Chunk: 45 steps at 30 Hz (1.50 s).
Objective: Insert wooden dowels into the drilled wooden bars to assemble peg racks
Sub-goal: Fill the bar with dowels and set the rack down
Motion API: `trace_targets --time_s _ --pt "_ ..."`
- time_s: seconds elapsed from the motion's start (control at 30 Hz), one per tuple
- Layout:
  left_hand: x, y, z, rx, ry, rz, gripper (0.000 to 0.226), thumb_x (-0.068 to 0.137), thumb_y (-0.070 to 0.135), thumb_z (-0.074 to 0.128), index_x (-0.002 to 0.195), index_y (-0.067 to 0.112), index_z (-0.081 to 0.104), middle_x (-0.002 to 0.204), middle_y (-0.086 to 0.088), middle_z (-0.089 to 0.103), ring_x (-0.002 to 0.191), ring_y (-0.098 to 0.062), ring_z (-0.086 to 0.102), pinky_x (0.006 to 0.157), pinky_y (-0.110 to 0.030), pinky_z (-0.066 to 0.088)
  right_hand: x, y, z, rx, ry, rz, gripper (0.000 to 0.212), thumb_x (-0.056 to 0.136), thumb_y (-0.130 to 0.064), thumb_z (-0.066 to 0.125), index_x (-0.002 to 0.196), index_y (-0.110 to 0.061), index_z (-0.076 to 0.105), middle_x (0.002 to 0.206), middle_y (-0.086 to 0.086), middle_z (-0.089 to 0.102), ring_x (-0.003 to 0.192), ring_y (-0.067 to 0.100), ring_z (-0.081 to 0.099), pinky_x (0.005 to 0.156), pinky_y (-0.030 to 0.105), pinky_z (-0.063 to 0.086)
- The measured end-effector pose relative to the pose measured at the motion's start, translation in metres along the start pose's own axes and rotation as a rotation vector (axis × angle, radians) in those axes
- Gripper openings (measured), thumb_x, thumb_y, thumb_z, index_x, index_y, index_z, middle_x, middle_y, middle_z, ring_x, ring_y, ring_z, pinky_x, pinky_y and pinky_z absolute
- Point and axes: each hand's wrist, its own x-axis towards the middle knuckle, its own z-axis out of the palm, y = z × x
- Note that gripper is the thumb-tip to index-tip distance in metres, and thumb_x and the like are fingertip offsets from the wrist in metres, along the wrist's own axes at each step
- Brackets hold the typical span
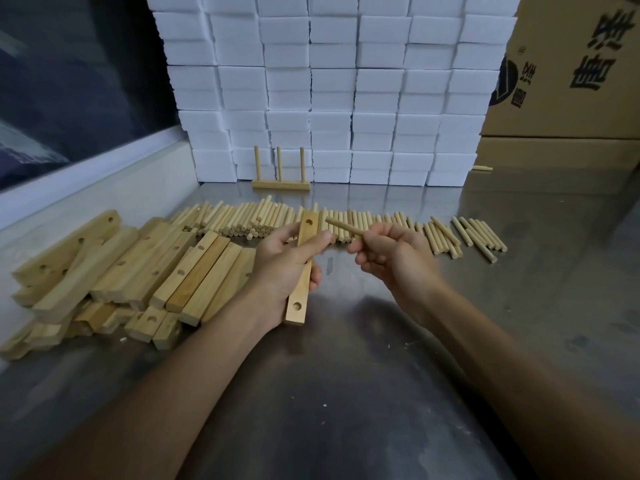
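Observation:
My left hand (284, 268) grips a drilled wooden bar (300, 282) around its middle, held lengthwise away from me above the metal table. One hole shows near the bar's far end and another near its close end. My right hand (391, 252) pinches a single wooden dowel (344, 226), whose free end points left toward the bar's far hole, a short gap away. A row of loose dowels (346, 221) lies across the table behind my hands. A pile of drilled bars (121, 271) sits to the left. One finished peg rack (280, 183) with three upright dowels stands at the back.
A wall of stacked white boxes (332, 88) rises behind the rack. Brown cardboard cartons (568, 74) stand at the back right. The steel table (346, 358) has a raised rim (86, 178) along its left side.

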Motion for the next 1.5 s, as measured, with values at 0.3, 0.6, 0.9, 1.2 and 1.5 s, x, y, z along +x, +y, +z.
trace_targets --time_s 0.3,0.6,0.9,1.2,1.5 --pt "-0.003 0.000 -0.001 0.081 -0.009 0.058 0.030 0.081 0.012 0.079 0.105 0.022 0.064 0.071 0.001 0.071 0.039 -0.013 0.050 0.037 -0.022 0.039 -0.007 0.012 0.007 -0.493 -0.098 -0.195 0.014 0.096 -0.017 0.064 0.110 -0.013 0.067 0.075 0.003 0.074 0.061 0.011 0.065 0.059 0.020 0.052" --pt "-0.009 0.002 0.000 0.169 -0.137 0.090 0.031 0.097 0.017 0.055 0.086 0.037 0.077 0.061 0.001 0.067 0.042 -0.021 0.054 0.038 -0.026 0.042 -0.005 0.015 0.009 -0.739 0.029 -0.565 0.019 0.094 -0.019 0.067 0.111 -0.015 0.073 0.087 -0.012 0.073 0.073 0.002 0.065 0.066 0.019 0.052" --pt "-0.009 0.003 -0.001 0.317 -0.130 0.192 0.028 0.097 0.016 0.061 0.116 0.033 0.071 0.079 -0.002 0.072 0.047 -0.018 0.053 0.042 -0.027 0.044 -0.004 0.009 0.001 -0.977 0.118 -0.775 0.015 0.090 -0.018 0.072 0.103 -0.013 0.078 0.085 0.000 0.076 0.070 0.015 0.069 0.060 0.041 0.057" --pt "-0.007 0.000 0.004 0.377 -0.158 0.255 0.029 0.097 0.018 0.062 0.110 0.043 0.068 0.082 -0.010 0.071 0.047 -0.014 0.050 0.044 -0.026 0.044 -0.006 0.005 0.007 -1.192 0.197 -0.825 0.026 0.098 -0.024 0.058 0.079 -0.012 0.071 0.058 -0.007 0.046 0.049 0.017 0.044 0.045 0.028 0.030" --pt "-0.004 -0.005 0.001 0.493 -0.165 0.267 0.031 0.096 0.024 0.064 0.112 0.051 0.064 0.077 -0.020 0.069 0.046 -0.015 0.052 0.047 -0.027 0.044 -0.008 0.006 0.006 -1.074 0.187 -0.751 0.018 0.095 -0.020 0.064 0.085 -0.010 0.075 0.066 0.002 0.068 0.058 0.022 0.060 0.051 0.040 0.049"
